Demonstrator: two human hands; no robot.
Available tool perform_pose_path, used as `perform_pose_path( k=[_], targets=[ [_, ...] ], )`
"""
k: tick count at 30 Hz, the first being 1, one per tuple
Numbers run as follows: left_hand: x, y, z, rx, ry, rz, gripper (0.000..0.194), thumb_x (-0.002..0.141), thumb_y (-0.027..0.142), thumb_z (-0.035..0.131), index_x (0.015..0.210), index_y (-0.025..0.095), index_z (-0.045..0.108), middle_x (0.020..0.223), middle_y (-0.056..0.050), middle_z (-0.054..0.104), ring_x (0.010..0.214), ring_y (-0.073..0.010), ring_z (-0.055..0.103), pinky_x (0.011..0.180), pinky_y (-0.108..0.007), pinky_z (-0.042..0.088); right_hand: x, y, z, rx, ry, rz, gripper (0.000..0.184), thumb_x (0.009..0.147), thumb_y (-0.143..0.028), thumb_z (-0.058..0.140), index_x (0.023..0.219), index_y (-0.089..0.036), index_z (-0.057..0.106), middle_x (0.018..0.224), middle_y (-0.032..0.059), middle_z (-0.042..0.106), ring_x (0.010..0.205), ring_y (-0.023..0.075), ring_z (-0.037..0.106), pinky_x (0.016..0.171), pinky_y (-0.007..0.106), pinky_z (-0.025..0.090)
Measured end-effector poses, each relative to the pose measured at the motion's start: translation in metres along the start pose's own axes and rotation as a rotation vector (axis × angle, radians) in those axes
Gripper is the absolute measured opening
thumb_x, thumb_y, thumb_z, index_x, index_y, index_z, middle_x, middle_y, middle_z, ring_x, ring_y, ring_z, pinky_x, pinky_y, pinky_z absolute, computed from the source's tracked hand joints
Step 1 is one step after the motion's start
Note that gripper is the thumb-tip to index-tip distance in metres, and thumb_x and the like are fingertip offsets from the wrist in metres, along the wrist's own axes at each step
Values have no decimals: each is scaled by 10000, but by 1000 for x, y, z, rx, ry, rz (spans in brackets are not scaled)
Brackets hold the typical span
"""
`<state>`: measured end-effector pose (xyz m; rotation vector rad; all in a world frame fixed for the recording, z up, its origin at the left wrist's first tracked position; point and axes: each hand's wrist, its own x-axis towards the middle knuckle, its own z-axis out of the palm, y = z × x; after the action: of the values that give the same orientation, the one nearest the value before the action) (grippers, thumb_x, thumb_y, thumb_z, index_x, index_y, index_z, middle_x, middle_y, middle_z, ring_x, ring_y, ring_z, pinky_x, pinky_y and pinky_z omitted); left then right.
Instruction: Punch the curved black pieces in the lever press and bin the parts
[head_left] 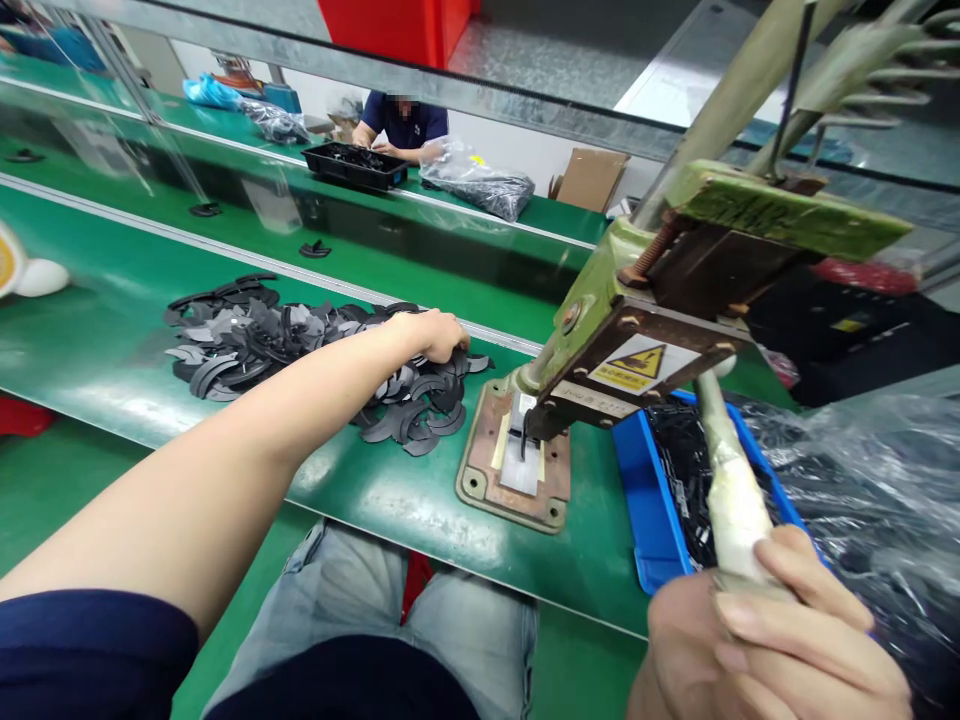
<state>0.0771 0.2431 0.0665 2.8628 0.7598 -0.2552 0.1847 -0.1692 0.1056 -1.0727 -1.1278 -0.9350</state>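
My left hand (433, 335) reaches out over a heap of dark crescent-shaped plastic pieces (300, 355) on the green bench, its fingers curled down into the pile; what they hold, if anything, is hidden. My right hand (772, 635) is wrapped round the taped lever handle (731, 485) of a green hand press (645, 320). The press stands on a rusty base plate (487, 470) with a pale fixture under its ram.
A blue bin (645, 500) of black parts sits right of the press, beside a clear plastic bag (877, 490). Across the conveyor another person (401, 125) works at a black tray (352, 165). A further bag of parts (480, 180) lies there.
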Motion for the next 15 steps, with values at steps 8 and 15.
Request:
perform_pose_path(
  k=[8,15],
  targets=[
    [-25,13,-19,53,-37,206,312,821,335,721,1112,280,820,1146,-66,779,1099,-268,667,973,-309,475,6,3,5,91,12,-54,505,958,-401,660,603,-236,341,564,-57,498,529,134,531,734,490,609],
    [-98,46,-31,-345,224,224,316,996,427,572,1190,242,741,933,-11,778,837,-186,695,805,-256,467,10,-6,9,128,-1,51,543,908,-413,715,570,-213,342,578,-49,535,641,154,611,831,513,588]
  ],
)
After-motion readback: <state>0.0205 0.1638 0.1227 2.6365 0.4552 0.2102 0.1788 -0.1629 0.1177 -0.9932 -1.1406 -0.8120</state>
